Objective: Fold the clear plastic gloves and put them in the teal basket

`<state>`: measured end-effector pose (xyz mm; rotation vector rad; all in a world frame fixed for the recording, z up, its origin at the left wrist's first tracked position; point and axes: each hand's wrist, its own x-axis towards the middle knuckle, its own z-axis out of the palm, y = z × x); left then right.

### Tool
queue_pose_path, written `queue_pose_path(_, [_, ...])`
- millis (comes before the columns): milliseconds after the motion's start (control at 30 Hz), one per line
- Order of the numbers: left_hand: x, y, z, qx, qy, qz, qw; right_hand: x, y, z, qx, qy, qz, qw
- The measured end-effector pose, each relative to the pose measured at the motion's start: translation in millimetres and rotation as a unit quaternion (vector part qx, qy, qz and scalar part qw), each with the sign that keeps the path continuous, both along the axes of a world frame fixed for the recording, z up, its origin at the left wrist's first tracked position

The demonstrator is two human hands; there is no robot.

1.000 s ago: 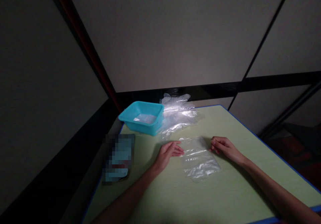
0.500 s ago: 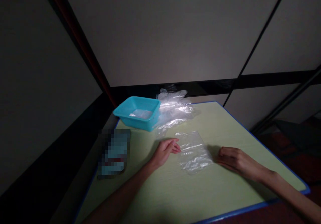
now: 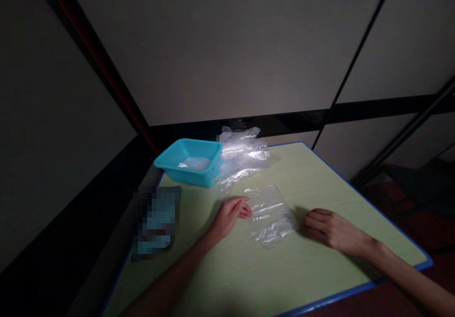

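Note:
Flat on the table lies a folded rectangle of clear plastic film (image 3: 270,217), thin and creased like the disposable gloves behind it. At its left edge rests my left hand (image 3: 232,212), palm turned inward, fingers loosely stretched and tips reaching the film. My right hand (image 3: 322,229) is at the film's right edge with its fingers curled downward; whether the fingertips pinch the film is hidden. Beyond them is a loose pile of clear disposable plastic gloves (image 3: 245,156). Left of that pile stands a turquoise plastic basket (image 3: 208,177) with some clear plastic (image 3: 195,163) inside.
The pale yellow-green table (image 3: 320,279) has a blue edge. A pixelated flat package (image 3: 158,224) lies near its left side. A panelled wall (image 3: 234,51) with a dark band rises just behind the table.
The view has shifted slightly, moving the table's things a little left in the picture. My right hand has rolled so more of its back and curled fingers show. My left hand keeps its place.

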<state>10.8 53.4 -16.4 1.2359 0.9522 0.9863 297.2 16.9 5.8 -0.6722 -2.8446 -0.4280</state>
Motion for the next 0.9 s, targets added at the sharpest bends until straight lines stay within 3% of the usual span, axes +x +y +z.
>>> queue_pose_path(267, [-0.1, -0.5, 0.1, 0.001, -0.001, 0.002, 1.000, 3.6, 3.3, -8.6, -0.066, 0.085, 0.024, 0.994])
queue_pose_path(600, [-0.3, -0.1, -2.0, 0.000, -0.003, 0.002, 1.000, -2.9, 22.1, -1.0, -0.084, 0.070, 0.040, 0.993])
queue_pose_path(767, [-0.5, -0.4, -2.4, 0.000, 0.003, 0.004, 1.000, 1.0, 24.2, -9.5, -0.063, 0.057, 0.038, 0.996])
queue_pose_path(900, [-0.8, -0.5, -1.3, -0.003, 0.002, 0.003, 1.000, 6.8, 18.5, -17.7, -0.099, 0.124, 0.016, 0.987])
